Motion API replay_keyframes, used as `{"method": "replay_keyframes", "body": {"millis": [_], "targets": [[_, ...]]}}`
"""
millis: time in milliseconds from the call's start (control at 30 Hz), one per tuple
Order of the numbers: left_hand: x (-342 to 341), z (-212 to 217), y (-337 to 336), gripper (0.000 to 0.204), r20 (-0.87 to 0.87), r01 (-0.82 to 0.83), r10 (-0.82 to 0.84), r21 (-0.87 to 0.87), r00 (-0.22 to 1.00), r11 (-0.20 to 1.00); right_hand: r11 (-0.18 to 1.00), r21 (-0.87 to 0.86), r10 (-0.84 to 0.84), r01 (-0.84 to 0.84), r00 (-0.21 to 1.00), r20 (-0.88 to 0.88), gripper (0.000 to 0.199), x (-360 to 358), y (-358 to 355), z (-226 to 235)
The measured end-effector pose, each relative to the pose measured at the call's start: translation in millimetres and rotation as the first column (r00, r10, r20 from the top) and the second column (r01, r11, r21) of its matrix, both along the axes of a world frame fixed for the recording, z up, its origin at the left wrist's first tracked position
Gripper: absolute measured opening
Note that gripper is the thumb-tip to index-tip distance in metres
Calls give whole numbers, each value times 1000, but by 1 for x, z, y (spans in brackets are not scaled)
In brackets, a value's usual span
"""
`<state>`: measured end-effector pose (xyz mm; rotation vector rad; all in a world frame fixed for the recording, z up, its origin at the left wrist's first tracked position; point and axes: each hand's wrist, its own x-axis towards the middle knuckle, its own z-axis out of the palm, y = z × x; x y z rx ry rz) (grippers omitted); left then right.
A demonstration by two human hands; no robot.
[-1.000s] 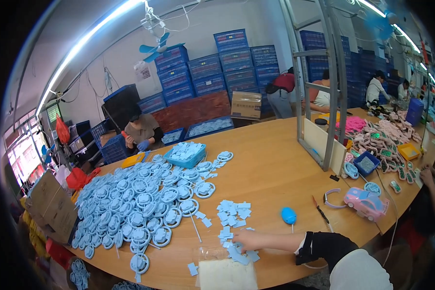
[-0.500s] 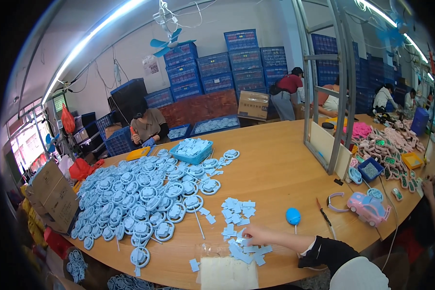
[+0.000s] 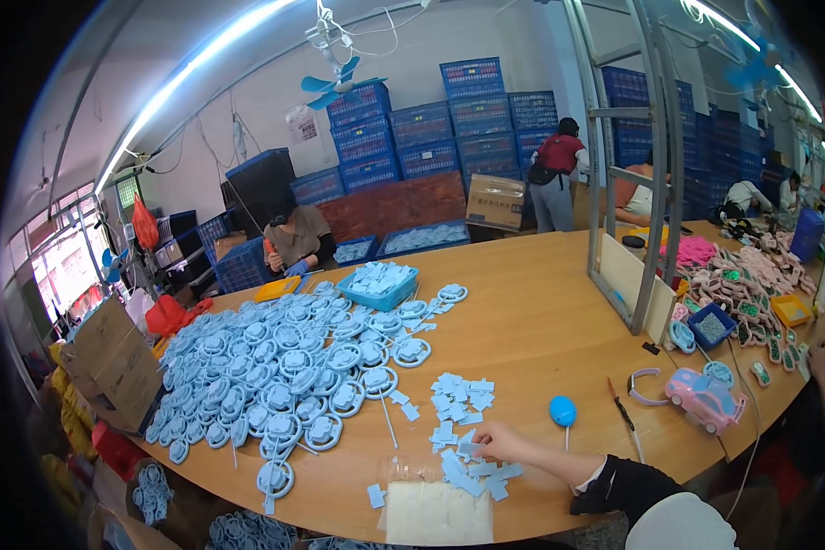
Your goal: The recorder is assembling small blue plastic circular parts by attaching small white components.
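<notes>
My right hand (image 3: 499,443) reaches in from the lower right, its fingers pinched on a small flat light-blue plastic piece (image 3: 468,445). It is just over a loose pile of similar light-blue pieces (image 3: 467,474), which spreads away from me into a second cluster (image 3: 456,396). One single piece (image 3: 376,496) lies apart to the left. Nearest me is a white pad (image 3: 438,513) with clear tape along its far edge. No part of my left hand shows.
A big heap of light-blue wheel-shaped parts (image 3: 275,367) covers the table's left, beside a blue basket (image 3: 380,291). On the right are a blue balloon-shaped piece on a stick (image 3: 564,412), a knife-like tool (image 3: 625,417), a pink toy car (image 3: 704,400) and a metal frame (image 3: 644,183). Other people work around.
The view has shifted, moving the whole scene a little to the right in the picture. My right hand stays by the pile, with a flat piece now showing at its fingertips.
</notes>
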<state>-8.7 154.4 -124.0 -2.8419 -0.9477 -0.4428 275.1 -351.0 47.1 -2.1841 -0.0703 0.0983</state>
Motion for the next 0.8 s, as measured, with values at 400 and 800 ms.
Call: {"method": "replay_keyframes", "body": {"millis": [400,800], "targets": [[19,40,-50,36,379,585,732,-810,566,-32,899,411,168,-151,986,-4,20,-22,81,40],[63,126,-124,50,498,773,625,-561,601,-296,698,523,606,-489,792,-68,13,-71,176,66]]}}
